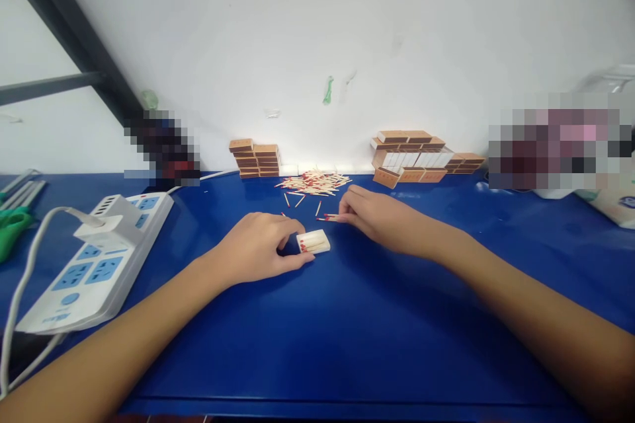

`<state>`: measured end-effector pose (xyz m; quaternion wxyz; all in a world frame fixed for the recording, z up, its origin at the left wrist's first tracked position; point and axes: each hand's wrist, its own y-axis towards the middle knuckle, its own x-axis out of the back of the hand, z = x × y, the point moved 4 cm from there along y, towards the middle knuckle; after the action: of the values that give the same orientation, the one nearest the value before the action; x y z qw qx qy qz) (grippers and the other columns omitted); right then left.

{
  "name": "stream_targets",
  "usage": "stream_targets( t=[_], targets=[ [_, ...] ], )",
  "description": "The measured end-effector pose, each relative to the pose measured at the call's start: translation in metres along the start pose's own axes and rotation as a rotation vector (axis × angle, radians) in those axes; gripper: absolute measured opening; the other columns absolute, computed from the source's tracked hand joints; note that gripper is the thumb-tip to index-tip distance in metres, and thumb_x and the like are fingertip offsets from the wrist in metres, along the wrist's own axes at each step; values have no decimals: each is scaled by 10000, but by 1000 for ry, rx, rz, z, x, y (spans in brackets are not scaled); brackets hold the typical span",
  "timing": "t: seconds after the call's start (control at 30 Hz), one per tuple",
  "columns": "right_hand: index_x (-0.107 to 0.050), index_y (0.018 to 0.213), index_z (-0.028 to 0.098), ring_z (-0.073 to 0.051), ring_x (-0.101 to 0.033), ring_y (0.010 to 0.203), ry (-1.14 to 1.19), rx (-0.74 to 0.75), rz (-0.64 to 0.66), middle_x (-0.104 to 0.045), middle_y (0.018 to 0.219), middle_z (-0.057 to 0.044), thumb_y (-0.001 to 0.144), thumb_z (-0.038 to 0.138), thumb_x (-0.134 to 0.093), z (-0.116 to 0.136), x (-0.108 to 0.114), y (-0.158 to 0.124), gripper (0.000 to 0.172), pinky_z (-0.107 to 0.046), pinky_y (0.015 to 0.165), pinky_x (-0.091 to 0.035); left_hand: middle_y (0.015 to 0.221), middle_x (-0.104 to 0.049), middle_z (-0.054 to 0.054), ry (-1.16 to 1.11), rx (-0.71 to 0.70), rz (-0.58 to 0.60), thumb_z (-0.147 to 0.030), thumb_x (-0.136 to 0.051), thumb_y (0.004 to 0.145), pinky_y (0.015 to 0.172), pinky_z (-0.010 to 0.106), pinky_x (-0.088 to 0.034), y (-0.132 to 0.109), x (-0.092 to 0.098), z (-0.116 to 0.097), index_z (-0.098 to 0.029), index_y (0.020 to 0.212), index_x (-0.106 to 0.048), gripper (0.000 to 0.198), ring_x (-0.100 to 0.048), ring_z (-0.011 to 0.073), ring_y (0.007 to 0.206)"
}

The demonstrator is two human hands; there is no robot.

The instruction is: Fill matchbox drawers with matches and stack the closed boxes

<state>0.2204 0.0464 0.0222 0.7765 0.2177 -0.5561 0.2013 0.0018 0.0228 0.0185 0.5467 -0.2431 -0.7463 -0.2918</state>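
Left grip point(255, 251) pinches the match tray point(316, 241); right grip point(380, 218) clutches matches point(328, 217), mostly hidden.

**What my feed leaves out**

Two areas are masked beyond reading. I cannot say what sits under the left pixelated patch point(163, 149) by the wall, or under the right pixelated patch point(560, 142).

The green scissors point(10, 228) are cut off by the left edge and a white package point(618, 201) by the right. Both forearms run out through the bottom corners.

The left hand point(258, 248) covers one end of the small tray point(314, 242). The right hand point(377, 215) hides the plain ends of the matches point(328, 217) it pinches.

The loose pile point(313, 182) is too small for me to count. Any print on the box stacks point(414, 157) is unreadable.
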Motion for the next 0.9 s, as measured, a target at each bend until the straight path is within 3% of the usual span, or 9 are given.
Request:
stream_targets(
  t=[0.13, 0.3, 0.5, 0.67, 0.9],
  targets=[
    [-590, 941, 191, -170, -600, 786, 69, 92, 5, -645, 1011, -66, 1073, 304, -489, 21, -7, -4, 200, -292, 689, -425, 692, -642, -31, 2, -18, -14, -481, -701, 913, 557, 268, -312, -1, -1, 0, -208, 1079, -745, 323, -542, 124, 574],
    [-611, 965, 174, -169, -582, 770, -50, 208, 1, -628, 1003, -68, 1054, 205, -517, 42, -29, -6, 132, -299, 675, -408, 679, -629, -35, -5, -25, -13, -460, -715, 900, 562, 268, -325, -1, -1, 0, -194, 1017, -739, 291, -544, 124, 580],
    [-624, 1039, 184, -166, -593, 798, 46, 156, 29, -645, 1050, -54, 1063, 274, -522, 36, -23, -6, 138, -303, 688, -413, 687, -629, -35, -11, -12, 5, -475, -711, 902, 560, 269, -320, 0, 0, -2, -199, 1007, -734, 296, -543, 126, 586],
    [-656, 988, 197, -162, -611, 868, 188, 142, 102, -678, 1029, -37, 1035, 194, -547, 31, -15, -6, 118, -293, 753, -434, 701, -639, -32, -12, 5, 15, -479, -717, 899, 558, 268, -313, 0, 0, -1, -204, 1050, -735, 314, -548, 129, 589],
    [-689, 920, 192, -142, -595, 807, 262, 99, -3, -693, 952, -24, 996, 174, -594, 31, -22, -2, 123, -281, 719, -422, 687, -636, -33, -12, -22, 0, -485, -711, 905, 566, 269, -321, -1, -2, 1, -212, 1072, -736, 321, -544, 129, 580]
  ],
)
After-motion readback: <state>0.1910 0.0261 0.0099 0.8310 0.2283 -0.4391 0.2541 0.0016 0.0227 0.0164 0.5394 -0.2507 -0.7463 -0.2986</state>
